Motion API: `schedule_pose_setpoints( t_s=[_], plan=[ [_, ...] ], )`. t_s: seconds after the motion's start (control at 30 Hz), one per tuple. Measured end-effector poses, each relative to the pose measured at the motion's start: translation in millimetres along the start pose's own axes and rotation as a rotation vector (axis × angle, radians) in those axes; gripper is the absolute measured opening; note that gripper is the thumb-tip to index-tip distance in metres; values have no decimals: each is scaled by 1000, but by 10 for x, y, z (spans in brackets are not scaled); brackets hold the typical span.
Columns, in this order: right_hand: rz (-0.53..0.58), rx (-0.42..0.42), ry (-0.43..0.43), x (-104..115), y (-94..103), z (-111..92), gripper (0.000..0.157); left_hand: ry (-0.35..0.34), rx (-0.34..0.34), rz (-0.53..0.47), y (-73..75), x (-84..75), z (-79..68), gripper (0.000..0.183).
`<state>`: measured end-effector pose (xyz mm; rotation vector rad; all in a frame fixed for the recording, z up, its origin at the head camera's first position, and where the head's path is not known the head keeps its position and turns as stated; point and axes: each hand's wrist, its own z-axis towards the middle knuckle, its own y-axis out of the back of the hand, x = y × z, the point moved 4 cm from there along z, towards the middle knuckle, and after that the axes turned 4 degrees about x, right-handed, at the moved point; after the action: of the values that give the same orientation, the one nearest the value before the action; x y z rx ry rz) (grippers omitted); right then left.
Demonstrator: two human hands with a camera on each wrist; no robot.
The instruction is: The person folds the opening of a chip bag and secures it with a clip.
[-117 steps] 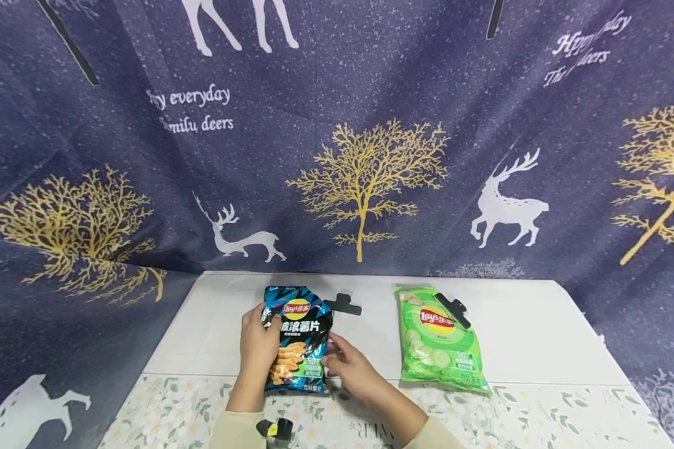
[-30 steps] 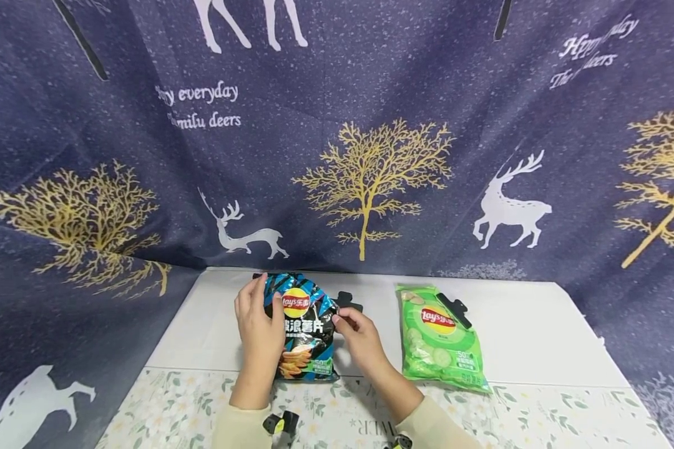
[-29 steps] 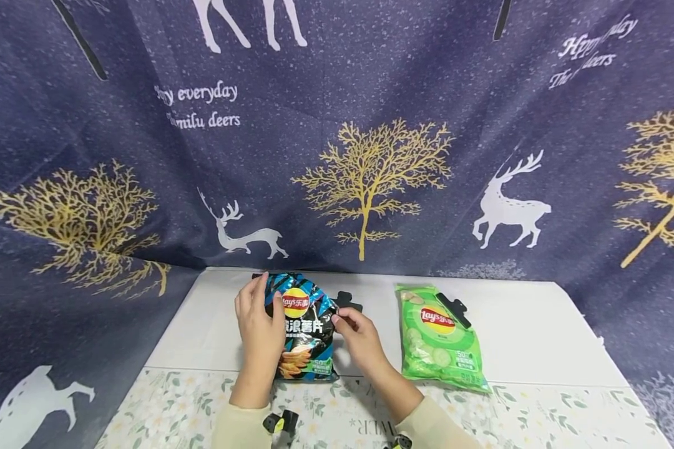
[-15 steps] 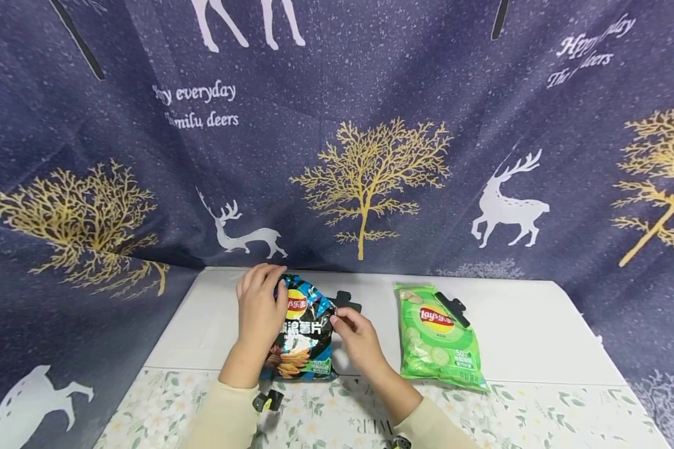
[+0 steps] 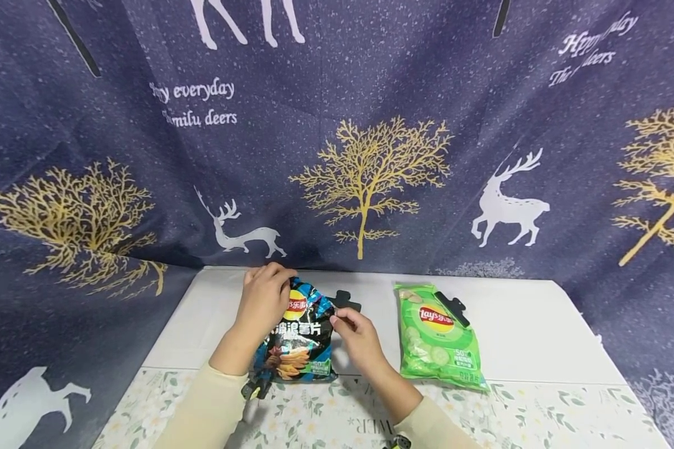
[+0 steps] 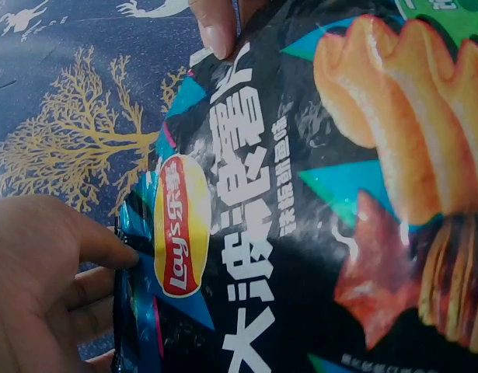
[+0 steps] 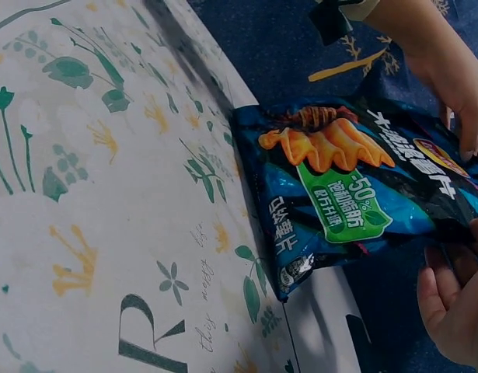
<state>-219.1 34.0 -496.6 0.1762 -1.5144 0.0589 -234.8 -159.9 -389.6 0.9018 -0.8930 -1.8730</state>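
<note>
Blue-black chip bag (image 5: pixel 300 340), head view: was left of centre on the surface (image 5: pixel 539 330), printed front toward the camera, upper left corner hidden.
Left hand (image 5: pixel 265 299), head view: bent over the bag's top left, close beside the red-and-yellow logo (image 5: pixel 297 304); could not tell from here how the fingertips met the far side.
Right hand (image 5: pixel 356 330), head view: pinched the bag's right edge near its upper corner, thumb and forefinger close together.
Loose black clip (image 5: pixel 346 303), head view: lay just behind the bag and right hand, partly covered.
Green chip bag (image 5: pixel 438 355), head view: lay face up to the right, apart from both hands, lower edge reaching the floral cover (image 5: pixel 539 411).
Second black clip (image 5: pixel 453 309), head view: sat aslant on the green bag's upper right corner.
Backdrop (image 5: pixel 314 81), head view: hung behind the surface, dark blue with gold trees and white deer.
Blue-black chip bag, left wrist view: filled most of the frame, turned sideways, top seal toward the left.
Left hand, left wrist view: pinched the top seal, with fingers partly behind.
Right hand, left wrist view: showed only in part, touching the bag's edge.
Blue-black chip bag, right wrist view: was tilted, bottom end beside the floral cover; could not tell how much weight rested there.
Right hand, right wrist view: held the bag's edge, fingers below, partly cut off.
Left hand, right wrist view: reached over the bag's top.
</note>
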Motion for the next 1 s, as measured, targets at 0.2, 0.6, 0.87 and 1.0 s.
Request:
schedule_pose_setpoints(
  t_s=[0.2,0.6,0.87,1.0],
  plan=[
    [-41,0,7,26,11,-14,15,26,24,-58,-5,36,9,20],
    [-85,0,-26,43,13,14,14,51,31,-86,7,49,11,19],
    [-39,1,-16,20,10,-6,17,46,37,-95,15,36,22,20],
    [-22,28,-15,6,12,-13,27,45,43,-96,28,26,21,19]
  ],
)
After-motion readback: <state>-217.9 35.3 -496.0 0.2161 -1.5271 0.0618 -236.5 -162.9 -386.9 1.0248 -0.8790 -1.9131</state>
